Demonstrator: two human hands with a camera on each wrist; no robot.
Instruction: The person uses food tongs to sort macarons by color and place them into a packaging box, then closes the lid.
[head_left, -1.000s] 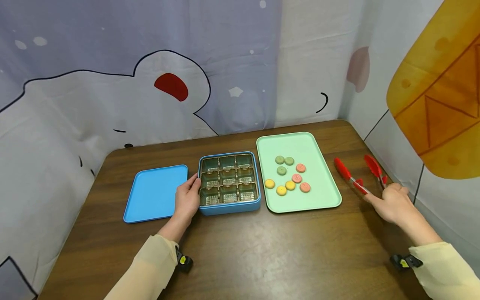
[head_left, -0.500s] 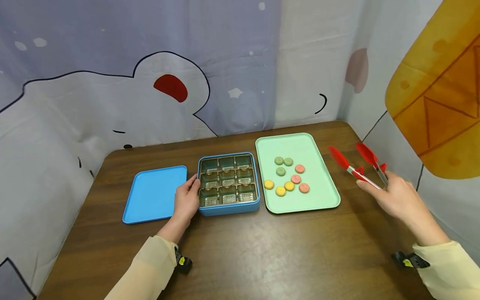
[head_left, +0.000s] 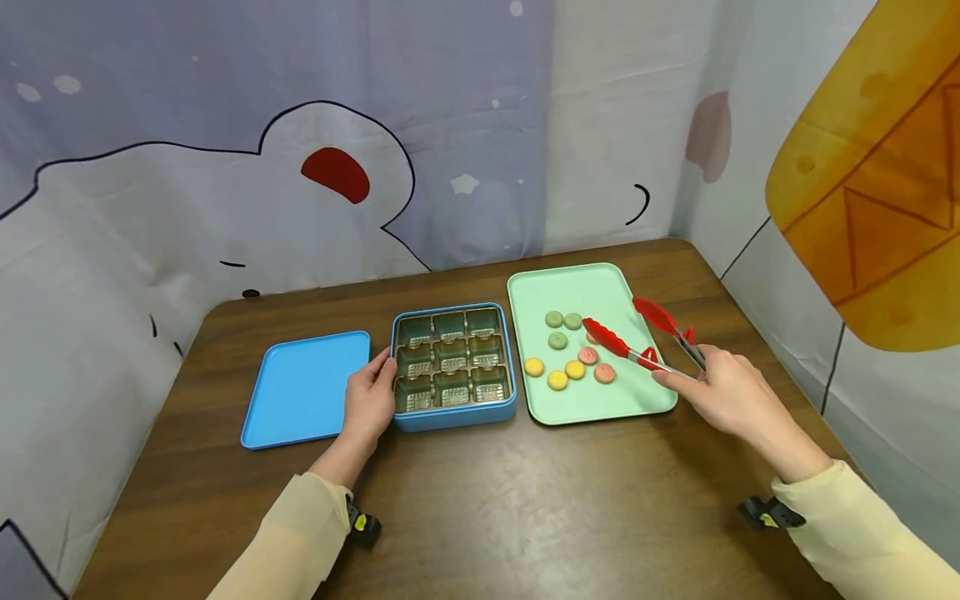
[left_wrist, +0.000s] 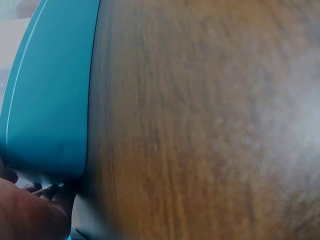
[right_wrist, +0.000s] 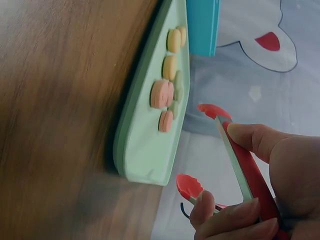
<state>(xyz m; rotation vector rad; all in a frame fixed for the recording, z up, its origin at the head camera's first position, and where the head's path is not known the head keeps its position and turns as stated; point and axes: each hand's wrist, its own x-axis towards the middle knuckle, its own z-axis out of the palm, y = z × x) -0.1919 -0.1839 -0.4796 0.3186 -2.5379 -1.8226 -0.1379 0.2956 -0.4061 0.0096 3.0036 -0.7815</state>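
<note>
The left hand (head_left: 371,402) held the box (head_left: 457,419), the right hand (head_left: 729,392) the splayed tongs (head_left: 611,339).
The lid (head_left: 307,392) lay just left of the left hand, the box just right. Farther right sat the tray (head_left: 600,404) with the macarons (head_left: 575,369), left of the right hand and nearer it than the left. The tongs' long axis ran forward-left from the right hand, one tip partly hiding a pink macaron (head_left: 591,337) in the head view.
</note>
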